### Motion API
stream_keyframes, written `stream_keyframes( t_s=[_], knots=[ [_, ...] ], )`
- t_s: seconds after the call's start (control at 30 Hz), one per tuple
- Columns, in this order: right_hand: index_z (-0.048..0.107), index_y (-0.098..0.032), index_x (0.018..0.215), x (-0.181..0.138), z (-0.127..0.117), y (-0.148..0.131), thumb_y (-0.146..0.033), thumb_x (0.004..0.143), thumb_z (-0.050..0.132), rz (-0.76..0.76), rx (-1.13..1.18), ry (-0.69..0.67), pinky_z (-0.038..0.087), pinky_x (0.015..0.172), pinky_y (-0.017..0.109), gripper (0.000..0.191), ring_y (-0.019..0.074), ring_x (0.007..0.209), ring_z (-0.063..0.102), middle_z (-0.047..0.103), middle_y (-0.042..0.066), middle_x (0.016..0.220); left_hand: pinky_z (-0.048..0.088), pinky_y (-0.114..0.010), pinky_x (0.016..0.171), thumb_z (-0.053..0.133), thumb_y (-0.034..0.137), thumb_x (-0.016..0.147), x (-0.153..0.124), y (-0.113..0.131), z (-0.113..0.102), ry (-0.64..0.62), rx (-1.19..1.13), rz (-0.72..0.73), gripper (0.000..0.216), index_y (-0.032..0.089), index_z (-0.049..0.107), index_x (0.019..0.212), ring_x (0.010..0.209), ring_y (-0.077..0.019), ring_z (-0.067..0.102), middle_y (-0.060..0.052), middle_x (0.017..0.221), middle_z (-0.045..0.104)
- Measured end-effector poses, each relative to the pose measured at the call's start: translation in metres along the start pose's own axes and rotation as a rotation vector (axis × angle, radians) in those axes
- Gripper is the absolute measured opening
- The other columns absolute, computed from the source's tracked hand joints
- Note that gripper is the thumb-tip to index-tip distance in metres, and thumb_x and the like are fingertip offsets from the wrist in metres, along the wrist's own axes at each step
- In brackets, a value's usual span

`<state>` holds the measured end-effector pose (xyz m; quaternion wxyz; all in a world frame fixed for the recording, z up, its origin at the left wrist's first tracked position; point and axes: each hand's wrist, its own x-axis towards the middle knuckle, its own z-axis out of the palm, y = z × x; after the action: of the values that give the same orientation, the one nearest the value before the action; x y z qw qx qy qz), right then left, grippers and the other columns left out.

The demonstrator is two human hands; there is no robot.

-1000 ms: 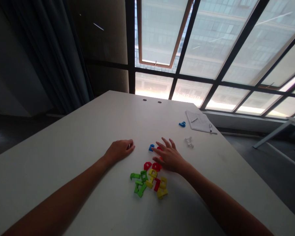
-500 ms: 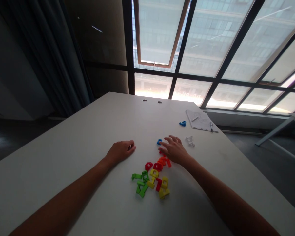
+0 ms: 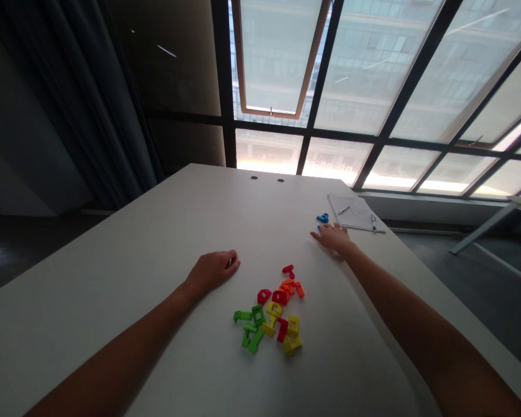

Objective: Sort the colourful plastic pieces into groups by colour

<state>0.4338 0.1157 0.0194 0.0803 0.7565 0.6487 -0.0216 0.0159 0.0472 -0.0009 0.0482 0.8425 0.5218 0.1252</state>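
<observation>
The right hand has just moved up and away from the coloured pile, taking a small, glossy blue plastic piece from near the red parts to just short of a larger blue plastic piece, rounded and looped. This seems to bring blue beside blue, apart from the other colours. The small piece peeks out at the fingers' far edge; they reach forward over it, and whether they grip it or have let go cannot be told.

The left hand rests on the smooth, matt white desk, fingers loosely curled; whether it holds anything is hidden.

Between the forearms lies a loose cluster of hard, angular plastic parts: a red T-like piece at the top, orange pieces below it, then yellow pieces, some with square windows, and green pieces at the left, one framelike. More red parts lie among them. Beyond the right hand are flat white paper sheets covered in faint writing.
</observation>
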Motion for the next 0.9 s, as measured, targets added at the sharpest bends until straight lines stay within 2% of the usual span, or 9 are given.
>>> stream_keyframes(
  t_s=[0.17, 0.37, 0.5, 0.63, 0.73, 0.8, 0.9],
  knots=[
    [0.052, -0.02, 0.145, 0.02, 0.001, 0.014, -0.069, 0.101, 0.03, 0.034, 0.018, -0.004, 0.032, 0.108, 0.056, 0.069, 0.0406, 0.139, 0.039, 0.042, 0.02, 0.156, 0.03, -0.028, 0.061, 0.048, 0.046, 0.098, 0.0, 0.001, -0.001, -0.006, 0.002, -0.013, 0.026, 0.026, 0.059, 0.086, 0.068, -0.0174, 0.061, 0.001, 0.079, 0.07],
    [0.046, -0.024, 0.151, 0.032, 0.003, 0.022, -0.065, 0.102, 0.032, 0.071, 0.036, 0.025, 0.035, 0.106, 0.058, 0.065, 0.0401, 0.138, 0.04, 0.039, 0.017, 0.159, 0.032, -0.029, 0.061, 0.048, 0.046, 0.098, 0.0, 0.003, -0.004, -0.021, 0.003, -0.019, 0.026, 0.025, 0.061, 0.087, 0.069, -0.0174, 0.061, 0.0, 0.08, 0.071],
    [0.041, -0.026, 0.155, 0.027, 0.001, 0.025, -0.057, 0.103, 0.04, 0.01, 0.058, 0.129, 0.038, 0.105, 0.055, 0.061, 0.0379, 0.137, 0.042, 0.039, 0.014, 0.162, 0.034, -0.029, 0.062, 0.047, 0.046, 0.098, -0.001, 0.004, -0.006, -0.024, 0.004, -0.014, 0.028, 0.026, 0.062, 0.088, 0.07, -0.0183, 0.063, 0.0, 0.081, 0.072],
    [0.056, -0.02, 0.145, -0.005, 0.009, 0.01, -0.037, 0.102, 0.044, -0.119, 0.134, 0.364, 0.035, 0.108, 0.048, 0.048, 0.0331, 0.137, 0.045, 0.054, 0.013, 0.152, 0.035, -0.028, 0.063, 0.047, 0.047, 0.099, -0.001, 0.005, -0.006, -0.032, 0.001, -0.025, 0.029, 0.025, 0.064, 0.09, 0.071, -0.0186, 0.064, -0.002, 0.083, 0.073],
    [0.072, -0.02, 0.123, -0.047, 0.026, -0.012, -0.026, 0.101, 0.041, -0.291, 0.243, 0.538, 0.03, 0.113, 0.045, 0.039, 0.0291, 0.131, 0.051, 0.071, 0.012, 0.127, 0.035, -0.028, 0.063, 0.047, 0.046, 0.098, 0.0, 0.005, -0.005, -0.025, -0.001, -0.025, 0.029, 0.025, 0.064, 0.089, 0.071, -0.0188, 0.064, -0.002, 0.083, 0.073],
    [0.076, -0.021, 0.114, -0.077, 0.039, -0.026, -0.023, 0.1, 0.043, -0.41, 0.312, 0.583, 0.032, 0.111, 0.046, 0.036, 0.0282, 0.125, 0.056, 0.075, 0.01, 0.113, 0.033, -0.029, 0.062, 0.048, 0.046, 0.098, 0.0, 0.004, -0.005, -0.017, -0.002, -0.02, 0.028, 0.025, 0.064, 0.089, 0.071, -0.019, 0.064, -0.001, 0.082, 0.073],
    [0.076, -0.023, 0.112, -0.111, 0.051, -0.04, -0.019, 0.099, 0.046, -0.659, 0.391, 0.576, 0.039, 0.107, 0.044, 0.034, 0.0256, 0.118, 0.059, 0.077, 0.008, 0.109, 0.032, -0.029, 0.061, 0.047, 0.047, 0.098, -0.001, 0.003, -0.003, -0.006, -0.003, -0.015, 0.028, 0.025, 0.063, 0.088, 0.07, -0.0187, 0.063, -0.001, 0.08, 0.072]
  ],
)
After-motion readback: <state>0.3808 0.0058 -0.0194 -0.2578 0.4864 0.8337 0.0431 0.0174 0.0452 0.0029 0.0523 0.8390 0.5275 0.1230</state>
